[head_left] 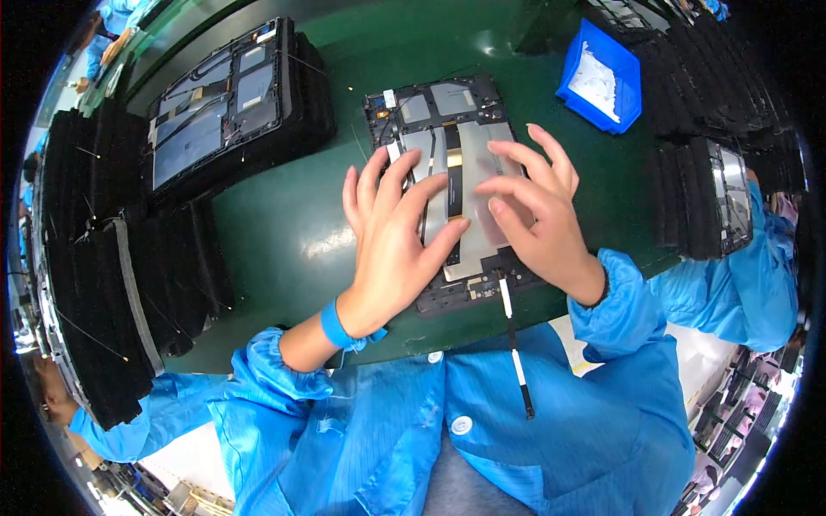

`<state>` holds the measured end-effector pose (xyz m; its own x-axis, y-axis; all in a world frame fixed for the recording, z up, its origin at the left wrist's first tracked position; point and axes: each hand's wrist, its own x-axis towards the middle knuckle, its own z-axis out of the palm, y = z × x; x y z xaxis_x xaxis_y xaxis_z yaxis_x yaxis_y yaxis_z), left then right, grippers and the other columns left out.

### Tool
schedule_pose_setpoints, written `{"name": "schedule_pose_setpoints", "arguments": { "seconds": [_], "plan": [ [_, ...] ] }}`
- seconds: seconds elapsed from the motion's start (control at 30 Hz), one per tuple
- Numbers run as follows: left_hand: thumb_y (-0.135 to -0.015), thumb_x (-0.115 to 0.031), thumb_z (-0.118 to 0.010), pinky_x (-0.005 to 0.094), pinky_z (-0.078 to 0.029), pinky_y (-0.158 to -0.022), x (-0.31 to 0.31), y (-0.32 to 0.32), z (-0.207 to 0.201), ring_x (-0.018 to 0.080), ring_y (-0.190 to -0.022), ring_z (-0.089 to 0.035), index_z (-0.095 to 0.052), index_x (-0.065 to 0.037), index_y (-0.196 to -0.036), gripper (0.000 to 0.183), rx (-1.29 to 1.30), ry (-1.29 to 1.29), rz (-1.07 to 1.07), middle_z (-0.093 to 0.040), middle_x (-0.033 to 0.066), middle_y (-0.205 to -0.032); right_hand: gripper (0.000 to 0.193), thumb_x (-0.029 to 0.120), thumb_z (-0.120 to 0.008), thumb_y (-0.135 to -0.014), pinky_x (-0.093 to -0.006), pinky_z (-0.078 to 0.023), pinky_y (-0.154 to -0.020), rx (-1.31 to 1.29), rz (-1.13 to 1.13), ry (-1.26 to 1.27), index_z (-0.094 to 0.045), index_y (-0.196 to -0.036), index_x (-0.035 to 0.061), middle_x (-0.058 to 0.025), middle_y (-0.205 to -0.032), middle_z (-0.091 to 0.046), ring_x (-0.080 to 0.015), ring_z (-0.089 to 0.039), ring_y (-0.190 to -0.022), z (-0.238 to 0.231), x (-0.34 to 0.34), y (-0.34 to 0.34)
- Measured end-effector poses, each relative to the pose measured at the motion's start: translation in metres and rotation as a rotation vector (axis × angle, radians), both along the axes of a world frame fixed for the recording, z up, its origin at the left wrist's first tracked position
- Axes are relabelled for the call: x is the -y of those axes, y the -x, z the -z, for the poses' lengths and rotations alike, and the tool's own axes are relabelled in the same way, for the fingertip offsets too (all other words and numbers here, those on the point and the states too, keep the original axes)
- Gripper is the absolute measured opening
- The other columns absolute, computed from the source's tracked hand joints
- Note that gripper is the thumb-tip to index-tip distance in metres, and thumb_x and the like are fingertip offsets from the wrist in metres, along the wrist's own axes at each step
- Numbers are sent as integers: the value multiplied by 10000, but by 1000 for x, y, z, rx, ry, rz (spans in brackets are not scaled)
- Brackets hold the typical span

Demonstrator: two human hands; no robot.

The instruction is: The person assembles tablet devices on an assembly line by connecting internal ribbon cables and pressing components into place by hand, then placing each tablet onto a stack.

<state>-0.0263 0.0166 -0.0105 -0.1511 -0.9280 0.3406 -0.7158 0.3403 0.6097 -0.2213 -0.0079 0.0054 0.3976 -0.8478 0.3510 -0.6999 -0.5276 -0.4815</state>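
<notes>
An opened tablet-like device lies on the green table in front of me, its grey metal panels and black frame exposed. Down its middle runs a black flat ribbon cable with a gold patch. My left hand, a blue band at its wrist, rests over the device's left side, fingers spread and thumb by the ribbon. Over the right side my right hand hovers or lightly touches a greyish translucent panel, fingers bent and apart; contact is hard to tell. A white-and-black strip cable hangs off the near edge.
At the left, a similar opened device tops a black foam stack. More black stacks stand at far left and right. A blue bin holds white pieces. People in blue sleeves sit on both sides.
</notes>
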Motion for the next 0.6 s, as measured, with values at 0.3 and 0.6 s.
{"name": "schedule_pose_setpoints", "arguments": {
  "seconds": [0.3, 0.6],
  "plan": [
    [-672, -262, -707, 408, -240, -991, -17, -21, 10, 99, -825, -538, -628, -272, -669, 80, 227, 698, 168, -605, -121, -783, 178, 161, -685, -741, -406, -351, -946, 189, -320, -185, -660, -911, 114, -56, -1014, -627, -250, -554, -1060, -5, -5, -1],
    [-737, -209, -629, 349, -256, -996, -23, -21, 9, 69, -838, -579, -645, -247, -758, 46, 340, 756, 261, -622, -110, -817, 150, 132, -734, -675, -361, -421, -786, 29, -382, -26, -648, -795, 111, -13, -865, -655, -210, -608, -889, -4, -5, -11]
  ]
}}
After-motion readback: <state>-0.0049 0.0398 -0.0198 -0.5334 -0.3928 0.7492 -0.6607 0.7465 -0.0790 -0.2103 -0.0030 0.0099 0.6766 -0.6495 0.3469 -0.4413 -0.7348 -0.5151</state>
